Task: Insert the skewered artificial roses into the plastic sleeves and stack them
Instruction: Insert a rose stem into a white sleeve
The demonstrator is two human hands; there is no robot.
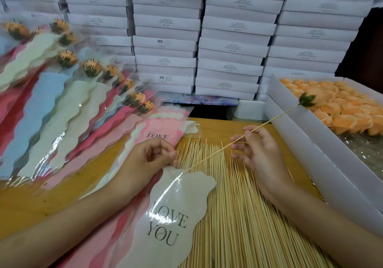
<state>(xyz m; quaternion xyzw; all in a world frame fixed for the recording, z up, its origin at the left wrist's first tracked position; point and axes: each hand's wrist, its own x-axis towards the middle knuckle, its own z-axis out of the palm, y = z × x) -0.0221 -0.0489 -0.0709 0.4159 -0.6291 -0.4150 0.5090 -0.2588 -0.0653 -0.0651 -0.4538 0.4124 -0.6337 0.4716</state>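
Note:
My right hand (257, 149) pinches a bamboo skewer (273, 119) with an orange rose (316, 96) and green leaves at its far end. The skewer's bare tip points down-left into the mouth of a cream plastic sleeve (176, 211) printed LOVE YOU. My left hand (149, 157) pinches the clear top edge of that sleeve. Under it lies a pile of pink sleeves (163, 126). Finished sleeved roses (78, 93) lie fanned in a stack at the left.
Several loose skewers (234, 205) cover the wooden table (31, 203) between my arms. An open white box (323, 149) of orange rose heads stands at the right. Stacked white boxes (230, 45) form a wall at the back.

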